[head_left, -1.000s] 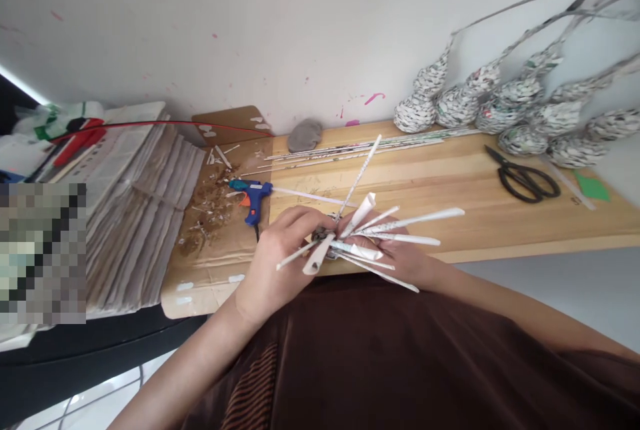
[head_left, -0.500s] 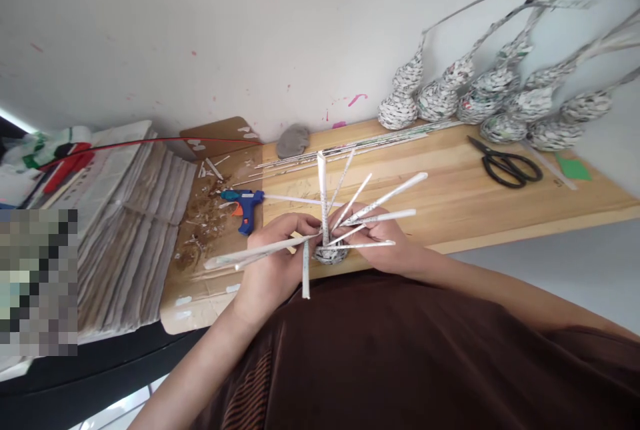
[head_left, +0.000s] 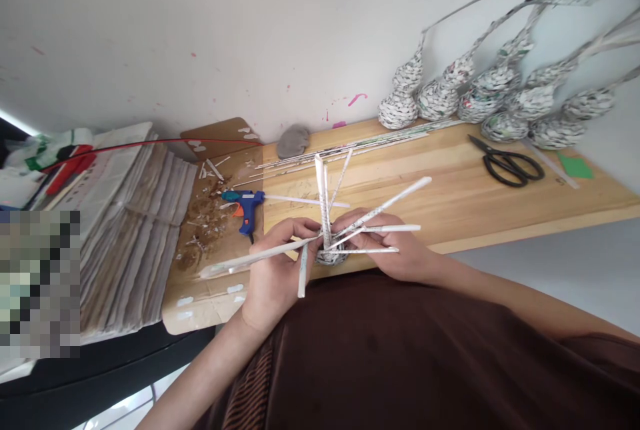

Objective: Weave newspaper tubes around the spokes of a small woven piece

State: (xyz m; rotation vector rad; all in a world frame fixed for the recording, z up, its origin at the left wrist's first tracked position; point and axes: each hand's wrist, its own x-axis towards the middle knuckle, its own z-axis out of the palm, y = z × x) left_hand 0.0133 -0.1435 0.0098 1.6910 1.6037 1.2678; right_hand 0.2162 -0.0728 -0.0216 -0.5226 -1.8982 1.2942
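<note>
A small round base woven from rolled newspaper sits between my hands near the table's front edge. Several rolled paper sticks fan out from it, upward and to both sides. My left hand is closed around its left side, fingers bent in at the weave, with long paper sticks crossing over the knuckles. On the other side my right hand grips the weave and the sticks' lower ends. Both sets of fingertips are partly hidden behind the sticks.
A blue glue gun lies on stained cardboard, left of my hands. Black scissors and several woven gourd shapes are at the right. Long paper sticks lie along the back, near a grey lump. Stacked newspapers stand left.
One stick that pointed up and right now leans almost upright beside the thick one. My right hand has shifted slightly, its fingers repositioned at the weave. The left hand stays nearly in place.
</note>
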